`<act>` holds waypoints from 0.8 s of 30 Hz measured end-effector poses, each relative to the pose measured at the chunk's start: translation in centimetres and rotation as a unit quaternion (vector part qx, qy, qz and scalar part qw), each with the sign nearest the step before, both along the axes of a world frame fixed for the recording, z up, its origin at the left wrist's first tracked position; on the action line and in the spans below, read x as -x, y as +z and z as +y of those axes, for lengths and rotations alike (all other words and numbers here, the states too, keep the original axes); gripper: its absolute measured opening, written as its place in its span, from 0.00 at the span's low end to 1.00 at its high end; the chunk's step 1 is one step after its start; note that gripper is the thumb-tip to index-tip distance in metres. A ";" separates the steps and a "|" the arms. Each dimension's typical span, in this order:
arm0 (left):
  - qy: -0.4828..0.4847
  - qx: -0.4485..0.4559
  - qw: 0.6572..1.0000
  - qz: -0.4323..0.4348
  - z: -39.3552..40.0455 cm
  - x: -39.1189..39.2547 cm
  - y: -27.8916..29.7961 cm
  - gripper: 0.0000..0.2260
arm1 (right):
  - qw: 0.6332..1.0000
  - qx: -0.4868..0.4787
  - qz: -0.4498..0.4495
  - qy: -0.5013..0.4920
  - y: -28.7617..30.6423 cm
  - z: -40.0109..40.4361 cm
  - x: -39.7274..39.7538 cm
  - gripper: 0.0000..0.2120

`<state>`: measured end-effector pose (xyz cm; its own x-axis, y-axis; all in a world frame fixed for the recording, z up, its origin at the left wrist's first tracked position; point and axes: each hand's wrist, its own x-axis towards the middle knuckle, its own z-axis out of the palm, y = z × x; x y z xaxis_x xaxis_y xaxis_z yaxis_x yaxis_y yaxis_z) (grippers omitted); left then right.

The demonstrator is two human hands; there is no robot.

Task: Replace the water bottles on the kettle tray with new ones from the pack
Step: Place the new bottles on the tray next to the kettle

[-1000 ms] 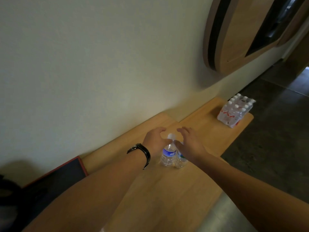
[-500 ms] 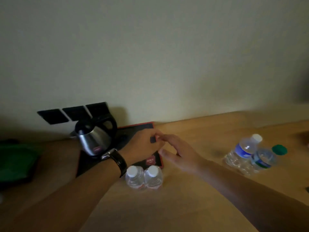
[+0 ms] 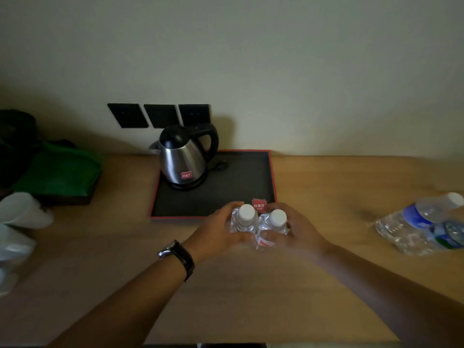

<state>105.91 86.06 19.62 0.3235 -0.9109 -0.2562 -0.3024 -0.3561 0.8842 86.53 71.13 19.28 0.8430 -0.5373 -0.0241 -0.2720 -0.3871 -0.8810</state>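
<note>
Two small new water bottles with white caps stand side by side on the wooden counter just in front of the black, red-edged kettle tray [image 3: 251, 177]. My left hand [image 3: 218, 233] wraps the left new bottle [image 3: 244, 219]. The right new bottle [image 3: 272, 228] is gripped by my right hand [image 3: 300, 231]. A steel kettle [image 3: 182, 160] with a black handle stands at the tray's back left. The two old bottles [image 3: 424, 226], one blue-labelled and one green-labelled, stand on the counter at the far right, blurred.
Three black wall sockets [image 3: 159, 115] sit behind the kettle. A green bag [image 3: 59, 172] lies at the left, with white cups [image 3: 22, 212] near the left edge. A small red card [image 3: 259, 205] stands at the tray's front right corner.
The view swung left from the old bottles to the tray. Both hands left the old bottles at the right and have closed on the two new bottles in front of the tray.
</note>
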 end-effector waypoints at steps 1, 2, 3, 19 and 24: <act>0.004 -0.001 1.000 0.003 0.0 0.2 -0.3 0.32 | 1.000 0.002 0.005 -0.003 -0.4 0.1 0.1 0.27; 0.008 -0.002 1.000 0.006 -0.1 0.4 -0.6 0.31 | 1.000 0.009 0.007 -0.004 -0.7 0.2 0.2 0.26; 0.010 -0.004 1.000 0.008 -0.1 0.6 -0.8 0.31 | 1.000 0.011 0.007 -0.003 -1.0 0.3 0.1 0.25; 0.060 -0.012 0.993 0.099 -5.8 -3.5 0.7 0.24 | 0.999 -0.015 0.025 -0.018 0.5 -4.4 -4.9 0.16; 0.048 0.002 0.996 0.070 -9.0 -5.7 3.3 0.14 | 0.999 0.004 0.008 -0.034 3.4 -7.6 -7.3 0.09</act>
<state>111.62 77.09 22.97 0.3700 -0.8785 -0.3021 -0.1410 -0.3745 0.9164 93.81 63.54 22.72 0.8042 -0.5935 -0.0335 -0.3121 -0.3737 -0.8735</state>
